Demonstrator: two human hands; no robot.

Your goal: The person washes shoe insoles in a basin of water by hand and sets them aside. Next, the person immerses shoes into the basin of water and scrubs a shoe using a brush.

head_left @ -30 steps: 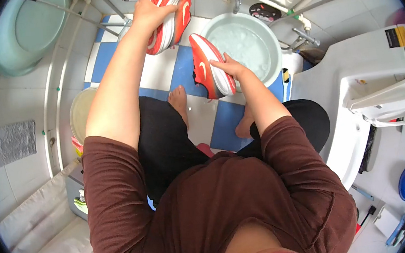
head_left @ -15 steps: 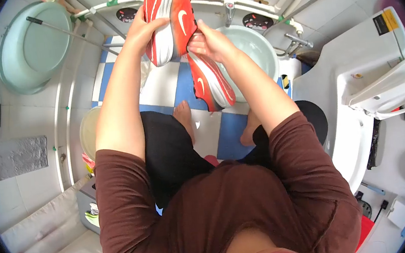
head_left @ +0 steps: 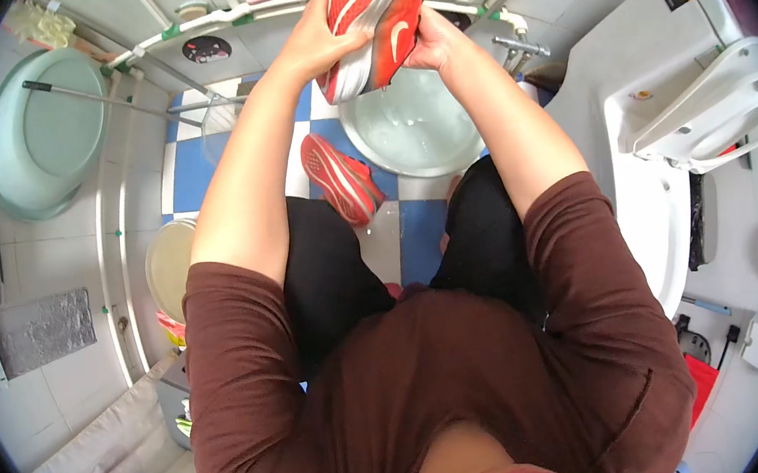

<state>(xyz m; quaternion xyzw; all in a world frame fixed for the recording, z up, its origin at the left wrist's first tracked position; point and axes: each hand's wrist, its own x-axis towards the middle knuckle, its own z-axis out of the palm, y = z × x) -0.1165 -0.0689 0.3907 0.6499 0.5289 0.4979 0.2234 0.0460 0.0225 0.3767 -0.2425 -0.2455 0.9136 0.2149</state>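
Note:
A red and white sneaker (head_left: 389,28) with a pale swoosh is held up in front of me, over the near side of the floor. My left hand (head_left: 326,43) grips it from the left, thumb across its pale side. On the other side my right hand (head_left: 435,41) closes on its edge, its fingers partly hidden behind the shoe. The matching sneaker (head_left: 341,180) is lower down, tilted and apart from both hands, near my left leg. Beneath the held shoe stands a pale green basin (head_left: 415,136), which seems to hold water.
A white sink (head_left: 662,244) runs along my right side. Another pale green basin (head_left: 45,133) hangs at the left wall, with a thin rod (head_left: 97,100) in front of it. White pipes (head_left: 272,9) cross the far wall. A beige round tub (head_left: 169,263) stands left.
The second sneaker has left my right hand and is now lower and further left. The held sneaker has shifted right, with both hands on it. The view has shifted too.

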